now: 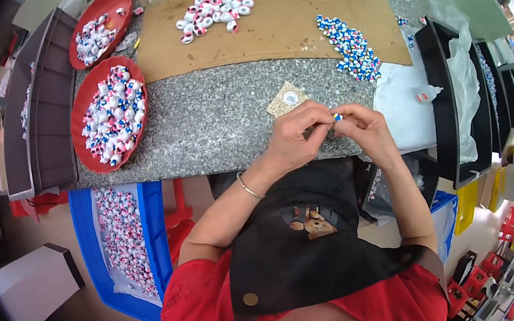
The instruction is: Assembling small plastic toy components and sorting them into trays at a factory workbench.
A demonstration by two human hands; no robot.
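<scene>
Above the front edge of the grey speckled worktop, my two hands meet. My right hand pinches a tiny blue, white and yellow piece between thumb and forefinger. The fingertips of my left hand are pressed together against that same piece; whether they hold anything more is too small to tell. Just beyond my left hand lies a beige square pad with a round white spot. Farther off, a pile of small blue-and-white pieces spreads over the right side of a cardboard sheet.
White-and-pink rounded parts lie on the cardboard, with more along the back. Two red dishes of assembled-looking parts stand left. A blue crate of parts is below the worktop. Black trays and a small white bottle are right.
</scene>
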